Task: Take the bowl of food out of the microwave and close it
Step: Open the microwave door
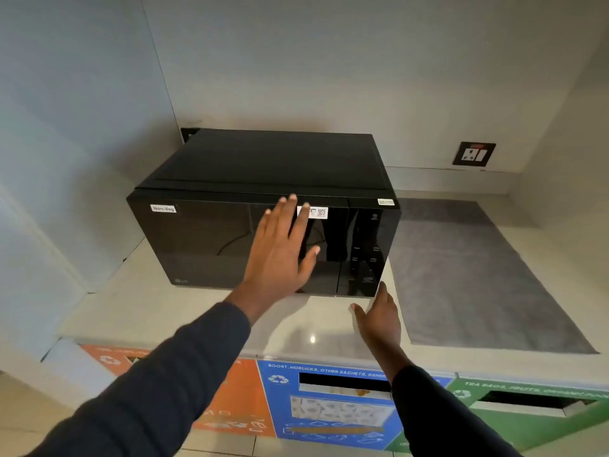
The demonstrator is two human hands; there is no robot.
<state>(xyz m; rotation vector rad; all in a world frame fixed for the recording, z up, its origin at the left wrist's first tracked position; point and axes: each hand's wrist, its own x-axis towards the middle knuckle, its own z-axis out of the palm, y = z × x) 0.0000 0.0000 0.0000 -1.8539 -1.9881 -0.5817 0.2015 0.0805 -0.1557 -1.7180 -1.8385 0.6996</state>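
A black microwave (204, 239) stands on a pale counter (158, 311) in a corner, its glossy door shut and labelled "Non-Veg". My left hand (281, 249) is spread flat in front of the door's right half, fingers apart, holding nothing. My right hand (379, 315) hovers open just below the microwave's lower right corner, under the control panel (365, 252). No bowl is visible; the dark door hides the inside.
A grey mat (478, 275) lies on the counter right of the microwave. A wall socket (473, 154) sits behind it. Walls close in at left and back. Below the counter edge are orange (237, 407), blue (329, 407) and green (527, 404) waste bins with slots.
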